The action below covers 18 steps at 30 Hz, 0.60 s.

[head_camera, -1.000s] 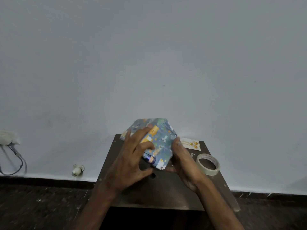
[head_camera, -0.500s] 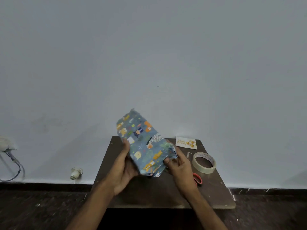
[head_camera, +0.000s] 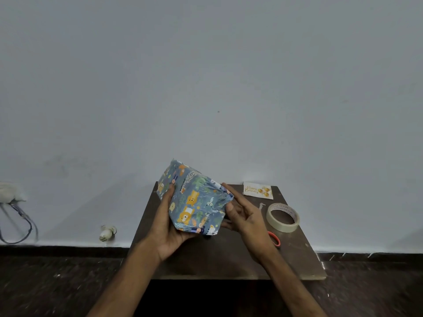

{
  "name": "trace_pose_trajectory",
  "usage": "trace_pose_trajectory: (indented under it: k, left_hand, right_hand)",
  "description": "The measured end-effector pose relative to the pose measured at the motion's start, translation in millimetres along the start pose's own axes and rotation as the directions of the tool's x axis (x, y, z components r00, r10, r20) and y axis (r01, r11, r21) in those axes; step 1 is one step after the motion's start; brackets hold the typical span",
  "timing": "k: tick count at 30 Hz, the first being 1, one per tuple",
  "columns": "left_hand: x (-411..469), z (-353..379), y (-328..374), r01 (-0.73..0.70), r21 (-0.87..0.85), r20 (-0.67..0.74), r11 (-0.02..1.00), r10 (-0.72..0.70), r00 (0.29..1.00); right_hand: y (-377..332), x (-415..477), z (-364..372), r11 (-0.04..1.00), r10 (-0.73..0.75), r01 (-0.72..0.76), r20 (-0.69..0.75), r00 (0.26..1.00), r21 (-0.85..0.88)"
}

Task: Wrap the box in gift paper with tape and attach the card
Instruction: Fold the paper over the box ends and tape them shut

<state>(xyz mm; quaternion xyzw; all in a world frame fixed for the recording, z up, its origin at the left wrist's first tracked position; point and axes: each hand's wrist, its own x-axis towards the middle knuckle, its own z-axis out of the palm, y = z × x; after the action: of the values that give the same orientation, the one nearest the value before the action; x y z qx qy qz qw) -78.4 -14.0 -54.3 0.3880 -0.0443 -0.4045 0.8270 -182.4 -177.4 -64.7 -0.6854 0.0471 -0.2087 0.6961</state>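
Scissors (head_camera: pixel 275 239) mostly hidden behind right hand (head_camera: pixel 248 217); left hand (head_camera: pixel 168 228) fingers behind wrapped box (head_camera: pixel 194 200).

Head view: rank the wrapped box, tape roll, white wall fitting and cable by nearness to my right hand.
1. wrapped box, touching the right hand.
2. tape roll, just right, on the table.
3. white wall fitting, left of the table.
4. cable, far left.

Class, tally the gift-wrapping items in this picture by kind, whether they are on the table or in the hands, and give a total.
Wrapped box: 1
Card: 1
Tape roll: 1
Scissors: 1, only a red handle shows
Total: 4
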Motion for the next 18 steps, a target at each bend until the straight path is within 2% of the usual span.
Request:
trace_pose_trajectory:
  k: [6,9,11,13,16,18]
  left_hand:
    - [-2,3,0,-0.043,0.020,-0.003,0.999,0.043,0.999]
    - [1,7,-3,-0.275,0.117,-0.015,0.954,0.279,0.960]
    - [2,5,-3,-0.408,0.269,-0.014,0.872,0.428,0.904]
    - [1,2,-2,-0.477,0.466,0.046,0.746,0.518,0.854]
    - [-5,4,-3,-0.523,0.660,0.195,0.539,0.549,0.813]
    - [-9,12,-6,-0.533,0.704,0.253,0.469,0.536,0.805]
  right_hand:
    - [-2,1,-1,0.998,0.012,-0.013,-0.009,1.000,-0.069]
    - [-6,6,-7,0.996,0.024,-0.031,-0.073,0.997,-0.089]
    - [-7,7,-15,0.992,0.031,-0.040,-0.082,0.996,-0.120]
    - [-10,6,-17,0.985,-0.010,0.003,-0.043,0.999,-0.174]
    - [-17,7,-15,0.988,-0.098,0.099,0.015,0.995,-0.117]
    - [-23,8,-11,0.986,-0.154,0.156,0.034,0.987,-0.059]
